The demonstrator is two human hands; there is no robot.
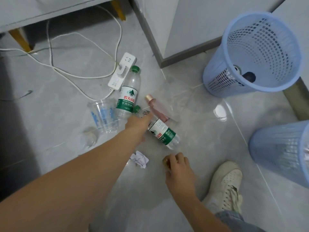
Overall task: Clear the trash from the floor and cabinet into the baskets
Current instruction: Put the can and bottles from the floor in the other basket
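Note:
Two clear water bottles with green caps and labels lie on the grey floor. My left hand (pixel 138 124) reaches over the neck of the nearer bottle (pixel 164 133), fingers curled around it. The farther bottle (pixel 128 96) lies next to a power strip. A pink bottle with a gold cap (pixel 155 109) lies inside clear wrapping just beyond. My right hand (pixel 177 166) hovers low over the floor, closed on a small gold-brown object (pixel 166 160). Crumpled paper (pixel 139 159) lies between my hands. One blue mesh basket (pixel 217 71) stands at the right, a second basket (pixel 282 153) nearer.
A clear plastic cup with blue print (pixel 103 114) lies left of the bottles, with a smaller clear cup (pixel 88 138) below it. A white power strip (pixel 122 71) and its cables cross the floor. A cabinet corner (pixel 160 47) juts in. My white shoe (pixel 225 186) stands at lower right.

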